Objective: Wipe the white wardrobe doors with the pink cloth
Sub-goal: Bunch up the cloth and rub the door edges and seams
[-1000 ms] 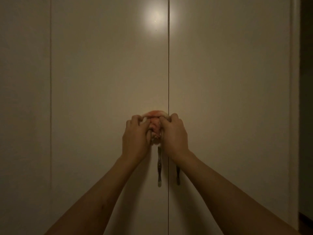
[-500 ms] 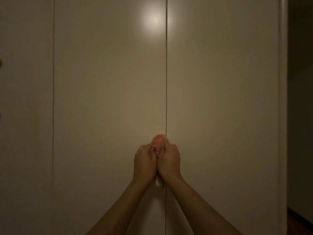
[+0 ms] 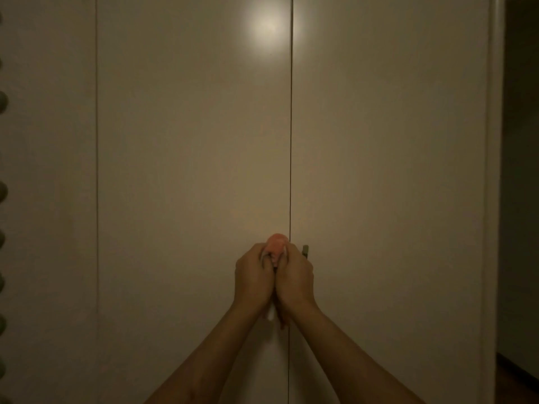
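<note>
Two hands, my left hand (image 3: 254,275) and my right hand (image 3: 294,277), curl tight round one pink cloth (image 3: 277,242) — bunched at the seam between two white wardrobe doors (image 3: 192,141) — with one handle (image 3: 305,249) just beside the right.

No text, label or number can be read anywhere.

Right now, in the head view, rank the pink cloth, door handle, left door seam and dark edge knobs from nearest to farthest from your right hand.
1. pink cloth: in the grip of the right hand.
2. door handle: just beyond the knuckles, right of the centre gap.
3. left door seam: well off to the left.
4. dark knobs: farthest, at the frame's left edge.
</note>
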The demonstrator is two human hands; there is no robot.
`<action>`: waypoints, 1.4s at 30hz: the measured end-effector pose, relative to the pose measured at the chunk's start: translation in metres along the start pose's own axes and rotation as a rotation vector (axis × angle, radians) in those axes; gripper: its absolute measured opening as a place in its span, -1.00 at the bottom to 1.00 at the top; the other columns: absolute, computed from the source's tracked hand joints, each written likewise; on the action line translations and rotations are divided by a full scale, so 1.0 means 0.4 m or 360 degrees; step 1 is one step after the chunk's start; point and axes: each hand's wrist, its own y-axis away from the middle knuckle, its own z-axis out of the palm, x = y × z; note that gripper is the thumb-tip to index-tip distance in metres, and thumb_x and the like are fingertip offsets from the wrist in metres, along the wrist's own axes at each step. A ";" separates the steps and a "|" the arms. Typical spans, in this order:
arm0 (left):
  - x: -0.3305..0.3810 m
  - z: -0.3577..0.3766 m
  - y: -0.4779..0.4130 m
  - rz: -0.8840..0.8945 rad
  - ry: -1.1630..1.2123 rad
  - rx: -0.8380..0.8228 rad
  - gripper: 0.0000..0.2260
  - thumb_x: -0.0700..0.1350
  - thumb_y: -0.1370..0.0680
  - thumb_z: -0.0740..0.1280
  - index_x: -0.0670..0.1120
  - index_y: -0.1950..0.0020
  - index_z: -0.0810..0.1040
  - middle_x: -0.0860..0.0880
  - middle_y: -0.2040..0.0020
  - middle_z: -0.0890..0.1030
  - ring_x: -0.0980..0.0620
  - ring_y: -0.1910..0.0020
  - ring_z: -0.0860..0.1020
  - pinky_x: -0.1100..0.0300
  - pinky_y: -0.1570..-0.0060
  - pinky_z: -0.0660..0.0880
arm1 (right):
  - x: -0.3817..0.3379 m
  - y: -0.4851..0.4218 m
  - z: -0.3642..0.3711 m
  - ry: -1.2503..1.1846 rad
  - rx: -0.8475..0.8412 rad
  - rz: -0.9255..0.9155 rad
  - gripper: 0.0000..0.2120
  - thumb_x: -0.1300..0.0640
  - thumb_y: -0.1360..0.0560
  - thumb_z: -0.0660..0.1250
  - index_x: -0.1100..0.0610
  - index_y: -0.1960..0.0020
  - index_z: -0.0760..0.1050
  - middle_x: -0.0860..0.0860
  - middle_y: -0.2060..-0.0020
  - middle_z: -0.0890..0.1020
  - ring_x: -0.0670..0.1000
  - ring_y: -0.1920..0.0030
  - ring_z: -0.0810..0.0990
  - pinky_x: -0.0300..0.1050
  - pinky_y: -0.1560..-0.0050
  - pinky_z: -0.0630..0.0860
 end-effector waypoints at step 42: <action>0.056 -0.081 -0.096 0.0349 -0.0727 -0.0234 -0.81 -0.10 -0.60 0.13 -0.11 0.03 0.50 -0.16 0.10 0.63 -0.20 0.12 0.56 0.09 0.22 0.35 | -0.074 -0.133 -0.062 0.0669 -0.0315 -0.0397 -0.76 0.04 -0.49 0.09 -0.20 0.05 0.50 0.05 0.19 0.55 0.13 0.17 0.56 -0.12 0.22 0.36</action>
